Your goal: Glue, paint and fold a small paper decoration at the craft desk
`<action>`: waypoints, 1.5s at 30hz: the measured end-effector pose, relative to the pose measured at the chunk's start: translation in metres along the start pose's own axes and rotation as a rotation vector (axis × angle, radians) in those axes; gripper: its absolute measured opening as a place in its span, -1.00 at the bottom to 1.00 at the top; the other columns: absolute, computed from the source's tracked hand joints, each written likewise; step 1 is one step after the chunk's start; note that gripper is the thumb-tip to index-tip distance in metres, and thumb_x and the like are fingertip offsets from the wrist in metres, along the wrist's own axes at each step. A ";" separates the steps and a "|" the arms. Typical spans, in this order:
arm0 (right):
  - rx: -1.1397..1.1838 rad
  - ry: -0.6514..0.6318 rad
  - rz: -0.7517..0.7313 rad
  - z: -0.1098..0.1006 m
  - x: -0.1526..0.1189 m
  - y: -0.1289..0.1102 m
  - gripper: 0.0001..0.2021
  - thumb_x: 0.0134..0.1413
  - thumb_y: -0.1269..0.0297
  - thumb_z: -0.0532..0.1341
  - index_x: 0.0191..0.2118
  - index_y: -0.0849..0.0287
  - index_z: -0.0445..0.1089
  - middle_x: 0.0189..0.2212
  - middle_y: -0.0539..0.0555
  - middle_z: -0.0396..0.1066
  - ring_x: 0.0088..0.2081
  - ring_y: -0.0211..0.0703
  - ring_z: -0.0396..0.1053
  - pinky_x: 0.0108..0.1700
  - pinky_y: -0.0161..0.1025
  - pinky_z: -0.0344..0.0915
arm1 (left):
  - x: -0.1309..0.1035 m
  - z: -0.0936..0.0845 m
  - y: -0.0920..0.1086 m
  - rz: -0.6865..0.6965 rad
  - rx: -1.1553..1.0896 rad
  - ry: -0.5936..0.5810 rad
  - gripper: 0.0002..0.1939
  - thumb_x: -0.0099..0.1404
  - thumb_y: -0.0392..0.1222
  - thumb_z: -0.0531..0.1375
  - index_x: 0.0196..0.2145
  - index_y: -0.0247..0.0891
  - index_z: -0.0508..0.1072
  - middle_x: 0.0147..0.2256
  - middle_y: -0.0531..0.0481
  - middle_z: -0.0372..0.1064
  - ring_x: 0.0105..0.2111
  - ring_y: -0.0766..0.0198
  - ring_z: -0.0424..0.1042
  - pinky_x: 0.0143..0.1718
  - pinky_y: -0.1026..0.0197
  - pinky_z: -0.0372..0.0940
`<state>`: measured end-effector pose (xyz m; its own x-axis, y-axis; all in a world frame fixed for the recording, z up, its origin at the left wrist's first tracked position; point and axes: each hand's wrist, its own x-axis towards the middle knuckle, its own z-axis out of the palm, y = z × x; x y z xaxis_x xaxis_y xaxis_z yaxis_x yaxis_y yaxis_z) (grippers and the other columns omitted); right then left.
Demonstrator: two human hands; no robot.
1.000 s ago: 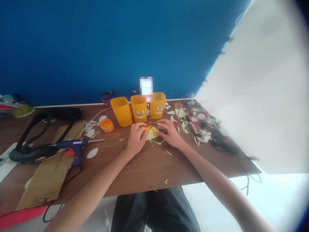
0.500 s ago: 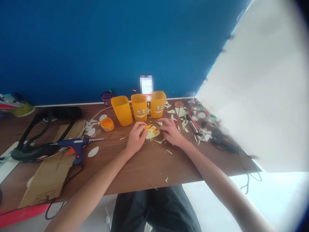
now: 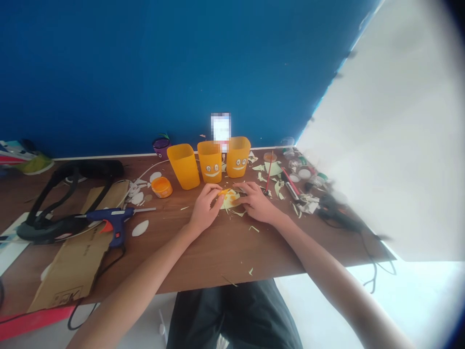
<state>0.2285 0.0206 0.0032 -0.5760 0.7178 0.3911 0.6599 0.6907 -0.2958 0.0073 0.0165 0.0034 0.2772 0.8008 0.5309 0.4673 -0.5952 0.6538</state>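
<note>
Head camera: one small orange piece (image 3: 224, 192) at mid-frame

The piece sat at the centre of the frame, over a pale sheet (image 3: 229, 204) smudged with orange. From where I stood, the left hand (image 3: 205, 208) had its thumb and fingertips drawn together on it in a close pinch. The right hand (image 3: 257, 202) faced it across the sheet, fingers loosely curved and a little apart; whether it gripped anything, I could not make out.

The step in hand looked to be fine handling of that single piece. The next move, I judged, called for a light, steady left pinch and right fingers coming in without nudging the sheet.

I counted three orange cups just above the hands: one plain cup (image 3: 184, 169) and two face cups (image 3: 238, 156), each with a pair of eyes and a smile. One orange jar (image 3: 164, 194) stood left of centre, with one purple pot (image 3: 159, 150) behind it. One blue glue gun (image 3: 116, 224) lay on the left, one white oval (image 3: 140, 228) beside it. The pale scraps (image 3: 278, 189) right of centre were too many to number.
</note>
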 end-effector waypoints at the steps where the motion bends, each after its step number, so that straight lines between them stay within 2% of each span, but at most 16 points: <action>1: 0.020 0.013 0.012 -0.001 0.000 -0.001 -0.60 -0.04 0.65 0.09 -0.30 0.06 0.57 0.14 0.09 0.27 0.09 0.11 0.13 0.10 0.15 0.17 | 0.000 0.000 0.000 0.002 0.000 0.000 -0.84 0.41 -0.18 0.06 -0.22 -0.21 0.42 -0.12 -0.07 0.33 -0.09 0.23 0.36 -0.06 0.17 0.28; 5: 0.110 0.096 0.076 -0.003 0.001 -0.003 -0.74 -0.03 0.59 0.12 -0.38 0.12 0.49 0.07 0.10 0.32 0.08 0.09 0.15 0.12 0.12 0.17 | 0.001 0.001 0.000 0.027 -0.003 0.005 -0.84 0.41 -0.18 0.06 -0.23 -0.22 0.42 -0.13 -0.07 0.33 -0.09 0.24 0.36 -0.04 0.17 0.28; 9: 0.121 0.139 0.118 -0.003 0.002 -0.002 -0.80 0.03 0.52 0.16 -0.27 0.13 0.44 0.09 0.11 0.30 0.07 0.06 0.16 0.14 0.05 0.18 | 0.001 0.001 0.000 0.033 0.006 -0.002 -0.85 0.41 -0.19 0.07 -0.23 -0.22 0.43 -0.13 -0.06 0.33 -0.09 0.24 0.37 -0.03 0.17 0.28; 14: 0.091 0.116 0.150 0.000 0.001 0.001 -0.87 0.18 0.33 0.18 -0.21 0.11 0.47 0.09 0.13 0.30 0.07 0.07 0.16 0.15 0.05 0.16 | 0.000 0.001 -0.001 0.037 0.016 0.005 -0.85 0.41 -0.19 0.06 -0.22 -0.21 0.42 -0.13 -0.07 0.34 -0.09 0.22 0.37 -0.02 0.15 0.28; 18: 0.072 0.077 0.152 0.004 0.000 0.005 -0.86 0.19 0.23 0.22 -0.25 0.08 0.54 0.08 0.13 0.29 0.07 0.08 0.15 0.16 0.07 0.15 | 0.000 0.001 -0.001 0.051 0.009 0.003 -0.85 0.41 -0.19 0.06 -0.21 -0.21 0.42 -0.13 -0.07 0.34 -0.09 0.22 0.37 0.00 0.14 0.28; 26: 0.076 0.097 0.154 0.011 0.001 0.007 -0.91 0.11 0.25 0.31 -0.31 0.06 0.58 0.04 0.13 0.34 0.03 0.08 0.18 0.10 0.11 0.20 | 0.000 0.002 -0.002 0.033 0.011 -0.013 -0.83 0.41 -0.17 0.05 -0.21 -0.21 0.43 -0.12 -0.08 0.34 -0.08 0.21 0.37 0.00 0.12 0.27; 35: 0.110 0.106 0.151 0.013 0.001 0.009 -0.91 0.13 0.25 0.29 -0.33 0.05 0.57 0.05 0.10 0.34 0.05 0.06 0.20 0.10 0.08 0.20 | 0.000 0.003 -0.005 0.011 0.023 -0.020 -0.78 0.42 -0.12 0.05 -0.23 -0.21 0.47 -0.11 -0.10 0.35 -0.08 0.20 0.38 -0.01 0.11 0.29; 42: 0.166 0.301 0.203 0.001 0.003 0.004 -0.88 0.19 0.26 0.23 -0.20 0.08 0.51 0.01 0.14 0.36 0.04 0.07 0.23 0.09 0.08 0.21 | 0.001 0.005 -0.010 0.035 0.029 -0.028 -0.80 0.39 -0.13 0.11 -0.25 -0.21 0.50 -0.13 -0.10 0.38 -0.10 0.17 0.38 -0.01 0.05 0.31; 45: 0.163 0.341 0.178 -0.004 0.004 -0.001 -0.84 0.24 0.24 0.19 -0.13 0.05 0.50 0.01 0.14 0.35 0.05 0.06 0.25 0.10 0.07 0.21 | 0.001 0.005 -0.011 0.065 0.062 -0.029 -0.82 0.38 -0.14 0.13 -0.29 -0.21 0.50 -0.15 -0.08 0.40 -0.11 0.17 0.37 -0.03 0.04 0.30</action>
<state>0.2277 0.0224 0.0085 -0.2485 0.7761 0.5796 0.6337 0.5828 -0.5086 0.0063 0.0245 -0.0056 0.3320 0.7628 0.5549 0.4987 -0.6413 0.5832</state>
